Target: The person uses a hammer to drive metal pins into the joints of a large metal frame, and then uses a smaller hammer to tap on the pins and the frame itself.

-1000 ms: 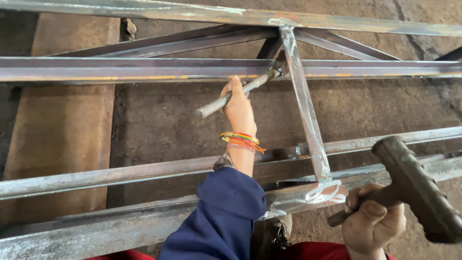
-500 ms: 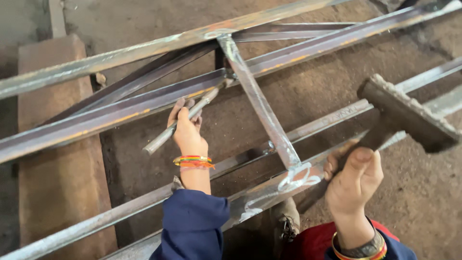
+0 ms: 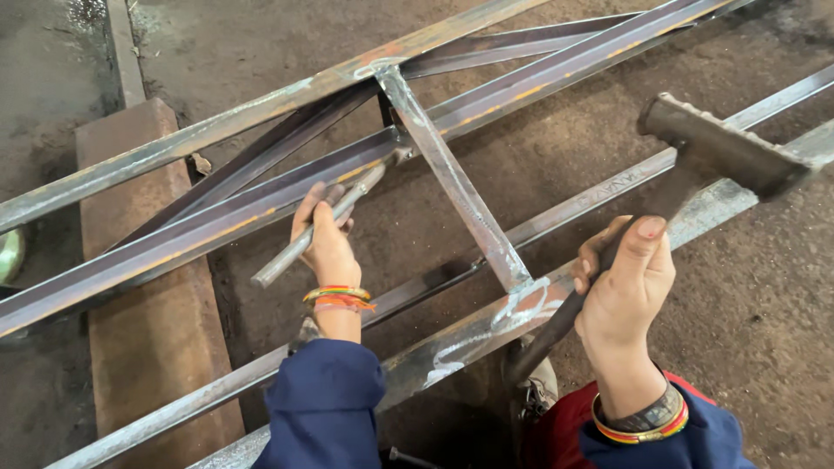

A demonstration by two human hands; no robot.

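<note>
A long welded frame of grey steel angle bars (image 3: 261,204) runs slantwise across the dirt floor (image 3: 764,287), its rails joined by a pale diagonal brace (image 3: 452,182) with white chalk scrawls near its lower weld. Under the frame's left part lies a flat reddish-brown slab (image 3: 143,347).

The right hand (image 3: 627,291) is clenched around the dark handle of a heavy rough-headed steel hammer (image 3: 725,148), thumb up along the shaft; the head is raised above the near rails at the right, clear of the frame.

The left hand (image 3: 326,243) is wrapped around a thin grey steel rod chisel (image 3: 326,221), whose tip rests at the joint where the brace meets the upper middle rail, the free end pointing down-left.

Orange and yellow bangles (image 3: 337,298) circle the left wrist above a blue sleeve (image 3: 326,404).
</note>
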